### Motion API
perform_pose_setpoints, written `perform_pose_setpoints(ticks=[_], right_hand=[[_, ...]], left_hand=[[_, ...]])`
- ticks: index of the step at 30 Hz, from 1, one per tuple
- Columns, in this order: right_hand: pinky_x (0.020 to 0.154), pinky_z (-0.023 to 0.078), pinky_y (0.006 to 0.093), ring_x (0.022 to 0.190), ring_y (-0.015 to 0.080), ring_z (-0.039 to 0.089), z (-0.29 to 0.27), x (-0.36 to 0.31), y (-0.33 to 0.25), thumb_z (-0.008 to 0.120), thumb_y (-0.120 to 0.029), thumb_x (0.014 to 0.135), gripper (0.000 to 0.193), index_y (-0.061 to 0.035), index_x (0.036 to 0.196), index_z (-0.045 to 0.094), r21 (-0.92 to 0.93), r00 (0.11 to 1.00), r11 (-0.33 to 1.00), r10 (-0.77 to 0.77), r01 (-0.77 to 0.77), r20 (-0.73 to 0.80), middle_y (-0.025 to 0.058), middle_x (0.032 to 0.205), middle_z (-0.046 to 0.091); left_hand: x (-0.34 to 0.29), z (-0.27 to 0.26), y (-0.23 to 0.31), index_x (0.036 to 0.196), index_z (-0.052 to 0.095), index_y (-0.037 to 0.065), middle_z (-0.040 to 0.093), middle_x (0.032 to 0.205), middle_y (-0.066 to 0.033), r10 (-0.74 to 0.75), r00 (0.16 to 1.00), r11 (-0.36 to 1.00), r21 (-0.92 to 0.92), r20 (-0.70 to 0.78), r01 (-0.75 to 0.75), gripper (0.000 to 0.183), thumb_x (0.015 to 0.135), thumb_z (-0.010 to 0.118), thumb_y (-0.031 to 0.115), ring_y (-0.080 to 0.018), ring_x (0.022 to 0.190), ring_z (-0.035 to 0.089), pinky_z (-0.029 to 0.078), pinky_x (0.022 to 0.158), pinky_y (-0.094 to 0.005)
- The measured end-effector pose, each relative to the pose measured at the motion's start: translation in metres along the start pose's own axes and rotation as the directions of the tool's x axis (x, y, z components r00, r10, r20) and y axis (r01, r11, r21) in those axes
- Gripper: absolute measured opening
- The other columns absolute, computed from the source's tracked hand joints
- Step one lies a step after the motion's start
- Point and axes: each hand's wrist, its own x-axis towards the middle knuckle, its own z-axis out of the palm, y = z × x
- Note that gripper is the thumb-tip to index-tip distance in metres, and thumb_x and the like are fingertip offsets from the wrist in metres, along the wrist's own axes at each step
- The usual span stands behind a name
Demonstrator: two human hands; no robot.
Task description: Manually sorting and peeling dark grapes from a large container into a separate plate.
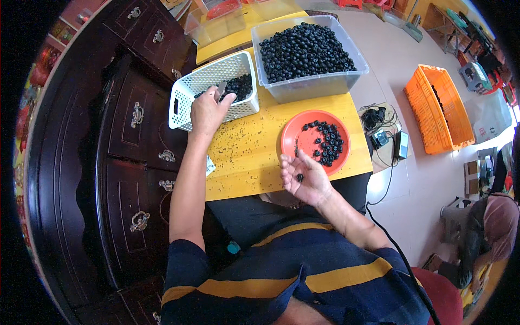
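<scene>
My left hand (207,112) is over a white perforated basket (179,100), closed round a small flat grey metal tool (220,90) whose kind I cannot make out. Small round black pieces (238,85) with ring-like tops, like beads, lie in the basket's right part. My right hand (309,181) is palm up at the near side of an orange-red bowl (295,135), its fingers loosely curled. A single black piece (300,177) lies in that palm. More of the same pieces (330,142) are gathered in the bowl's right half.
Behind stands a clear plastic bin (303,92) heaped with black pieces. Dark crumbs dot the yellow table (238,162). A dark wooden cabinet (130,135) borders the left. On the right floor are an orange crate (428,122) and cabled devices (382,138); another person (495,227) is beyond.
</scene>
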Motion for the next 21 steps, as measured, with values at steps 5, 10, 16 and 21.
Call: perform_pose_setpoints(ticks=[5, 10, 16, 21], right_hand=[[0.099, 0.05, 0.0431, 0.114, 0.0288, 0.063, 0.002, 0.0, -0.013, 0.047, -0.05, 0.102, 0.057, -0.0018, 0.131, 0.056, 0.013, 0.993, 0.996, -0.094, 0.093, 0.067, 0.0147, 0.123, 0.066], [0.11, 0.042, 0.0471, 0.125, 0.0316, 0.056, -0.003, 0.006, -0.011, 0.044, -0.052, 0.103, 0.063, -0.0006, 0.137, 0.053, 0.066, 0.97, 0.995, -0.082, 0.068, 0.229, 0.0183, 0.134, 0.06], [0.116, 0.035, 0.0514, 0.134, 0.0367, 0.048, 0.01, 0.005, -0.001, 0.043, -0.055, 0.102, 0.067, 0.0016, 0.138, 0.051, -0.028, 0.976, 0.993, -0.104, 0.111, 0.19, 0.0219, 0.143, 0.052], [0.115, 0.036, 0.0499, 0.132, 0.0346, 0.049, 0.01, -0.001, 0.001, 0.044, -0.054, 0.102, 0.066, 0.0004, 0.139, 0.051, -0.033, 0.97, 0.99, -0.125, 0.135, 0.21, 0.0209, 0.142, 0.053]], left_hand=[[-0.07, 0.002, 0.039, 0.094, 0.07, 0.001, 0.062, 0.063, -0.0029, 0.032, 0.976, 0.931, -0.361, 0.213, 0.048, 0.023, 0.087, 0.075, 0.022, -0.0085, 0.055, 0.05, 0.041, 0.052, -0.0285], [-0.146, -0.003, 0.101, 0.103, 0.072, 0.008, 0.069, 0.071, -0.0082, 0.196, 0.905, 0.843, -0.537, 0.378, 0.041, 0.022, 0.084, 0.076, 0.017, -0.0175, 0.062, 0.067, 0.053, 0.06, -0.034], [-0.172, 0.024, 0.104, 0.107, 0.071, 0.012, 0.068, 0.074, -0.0108, 0.277, 0.906, 0.903, -0.41, 0.321, -0.132, 0.029, 0.08, 0.079, 0.017, -0.028, 0.066, 0.069, 0.054, 0.061, -0.0398], [-0.173, 0.029, 0.102, 0.105, 0.07, 0.01, 0.068, 0.073, -0.0103, 0.266, 0.936, 0.89, -0.432, 0.233, -0.146, 0.027, 0.079, 0.079, 0.014, -0.0253, 0.065, 0.069, 0.054, 0.06, -0.0372]])
